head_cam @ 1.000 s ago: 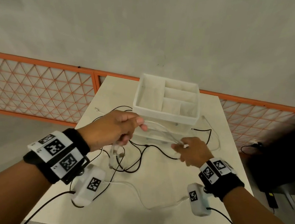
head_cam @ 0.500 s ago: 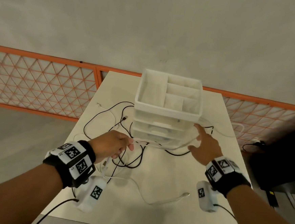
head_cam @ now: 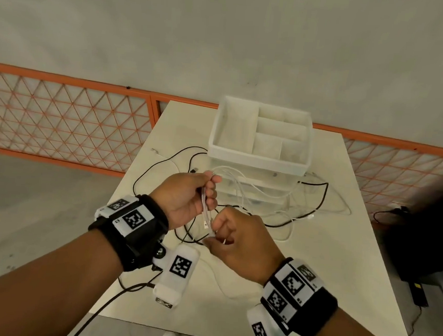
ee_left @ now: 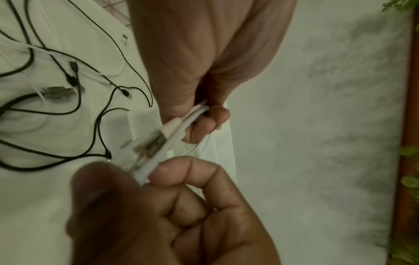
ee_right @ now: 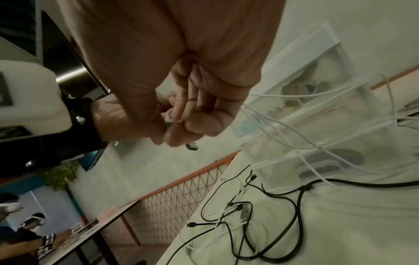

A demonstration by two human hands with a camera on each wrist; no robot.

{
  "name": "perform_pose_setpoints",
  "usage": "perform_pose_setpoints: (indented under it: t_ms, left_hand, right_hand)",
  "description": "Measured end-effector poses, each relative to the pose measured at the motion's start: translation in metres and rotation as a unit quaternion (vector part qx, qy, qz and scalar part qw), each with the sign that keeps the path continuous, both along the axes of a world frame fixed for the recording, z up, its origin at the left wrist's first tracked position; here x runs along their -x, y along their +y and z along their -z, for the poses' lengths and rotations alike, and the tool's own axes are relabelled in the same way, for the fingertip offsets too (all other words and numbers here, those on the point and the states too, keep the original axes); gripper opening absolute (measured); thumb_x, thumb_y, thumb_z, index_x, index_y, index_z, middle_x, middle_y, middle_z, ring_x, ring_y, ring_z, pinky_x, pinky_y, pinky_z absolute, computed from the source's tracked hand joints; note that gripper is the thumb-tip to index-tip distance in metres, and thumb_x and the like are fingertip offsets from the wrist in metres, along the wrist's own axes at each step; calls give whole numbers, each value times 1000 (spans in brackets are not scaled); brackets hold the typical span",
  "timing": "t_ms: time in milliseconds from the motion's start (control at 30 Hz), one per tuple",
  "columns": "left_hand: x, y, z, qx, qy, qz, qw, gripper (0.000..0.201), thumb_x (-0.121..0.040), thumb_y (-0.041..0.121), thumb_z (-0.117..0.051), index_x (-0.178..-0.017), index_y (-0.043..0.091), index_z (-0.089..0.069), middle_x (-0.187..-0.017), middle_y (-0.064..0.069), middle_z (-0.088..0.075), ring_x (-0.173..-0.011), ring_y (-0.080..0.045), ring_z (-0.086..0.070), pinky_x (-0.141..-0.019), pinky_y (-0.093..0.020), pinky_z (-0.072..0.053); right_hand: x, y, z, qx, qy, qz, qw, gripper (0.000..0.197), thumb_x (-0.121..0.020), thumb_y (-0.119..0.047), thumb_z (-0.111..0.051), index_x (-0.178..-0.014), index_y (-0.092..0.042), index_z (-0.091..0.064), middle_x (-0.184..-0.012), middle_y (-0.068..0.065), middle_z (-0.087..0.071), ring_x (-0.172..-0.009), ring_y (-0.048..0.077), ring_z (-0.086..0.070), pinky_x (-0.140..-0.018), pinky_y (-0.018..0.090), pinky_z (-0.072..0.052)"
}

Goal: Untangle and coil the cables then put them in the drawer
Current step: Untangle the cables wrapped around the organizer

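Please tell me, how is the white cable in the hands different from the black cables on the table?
The white cable is held up by the left hand and the right hand, gathered into several strands; the black cables lie untouched on the table. The white cable is partly bunched; the black cables sprawl in loose tangled loops. Both are thin and none is in the drawer unit.

No brand, word or label can be made out anywhere. The only marks are the black-and-white square code tags (head_cam: 134, 218) on the white plates strapped to the two wristbands and on the small white camera housings (head_cam: 180, 266) under the wrists; these are patterns, not text. Beside some tags stand tiny characters, too small to read with any certainty. The plugs, the cables and the drawer unit bear no legible print.
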State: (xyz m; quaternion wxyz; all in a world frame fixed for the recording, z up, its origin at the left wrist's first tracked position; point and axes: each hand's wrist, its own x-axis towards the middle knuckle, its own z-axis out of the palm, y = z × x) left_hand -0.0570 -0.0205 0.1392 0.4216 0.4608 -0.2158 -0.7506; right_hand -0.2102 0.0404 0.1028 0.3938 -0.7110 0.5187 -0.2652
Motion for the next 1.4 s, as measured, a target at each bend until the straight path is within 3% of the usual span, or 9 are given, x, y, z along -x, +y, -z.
perform_pose_setpoints:
  t_ms: [167,300,400,567,767,900,1100,1267,1400]
  left_hand:
    - [5,7,3,24,-4,30,999,26,-103,6,-39,-109,-4,-62,-66,-4,-52,-56,-11,-51,-59,-25,-48]
    - [7,7,1,31,13,21,999,27,-103,3,-39,-117,-7,-60,-67,-5,-53,-55,-12,-52,-56,-24,-50]
    - [3,2,-2,21,72,0,997,30,-103,1,-38,-124,-11,-55,-70,-6,-54,-56,-12,-52,-55,-24,-50]
    - [6,8,-1,42,106,30,993,29,-100,0,-42,-124,-10,-56,-75,-6,-56,-60,-12,-53,-58,-22,-52]
    - [2,4,6,58,92,-22,994,27,-101,-1,-42,-121,-6,-59,-75,-7,-60,-64,-13,-58,-66,-24,-57]
    - [3,8,6,58,90,-7,994,28,-100,-3,-41,-120,-3,-61,-77,-7,-61,-65,-13,-60,-63,-22,-57]
    - [4,9,8,82,47,-11,995,27,-100,-1,-43,-114,5,-65,-82,-6,-65,-70,-12,-64,-69,-27,-58]
    - [6,9,5,115,25,25,993,29,-99,-3,-45,-121,1,-63,-80,-8,-67,-73,-15,-65,-69,-27,-59]
    - [-2,-1,-1,124,-103,47,986,24,-92,-16,-43,-102,-6,-62,-73,-10,-58,-59,-16,-54,-59,-29,-52]
  right_hand:
    - [-2,0,-13,-21,-106,56,993,30,-80,-18,-83,-88,-8,-55,-62,10,-68,-47,34,-62,-50,43,-54]
    - [2,-5,-10,-9,-13,68,998,51,-73,-40,-86,-101,-21,-48,-64,-2,-63,-47,6,-51,-55,25,-44]
    - [6,-2,-10,-55,8,34,998,71,-66,-44,-90,-118,-29,-43,-90,-6,-67,-55,5,-60,-60,25,-50]
    - [6,-7,-11,-52,-132,71,987,48,-72,-17,-89,-96,-18,-48,-62,1,-66,-48,16,-64,-47,31,-54]
    - [6,-9,-10,-72,-189,43,978,54,-72,-5,-87,-108,-21,-50,-76,10,-67,-61,28,-72,-60,37,-60]
    - [2,-14,-5,-23,-200,68,977,35,-75,-2,-85,-92,-7,-55,-70,12,-68,-54,24,-68,-52,33,-57]
    - [-1,-14,-12,-10,-131,45,990,51,-61,-30,-95,-82,-28,-48,-66,-7,-60,-54,20,-56,-55,44,-58]
    - [0,-20,-5,38,-124,100,986,50,-65,-38,-91,-76,-21,-46,-65,11,-62,-58,41,-59,-53,51,-54]
    - [13,-16,23,-1,-50,89,995,51,-65,-52,-87,-82,-22,-49,-72,-3,-66,-47,6,-49,-51,26,-48]
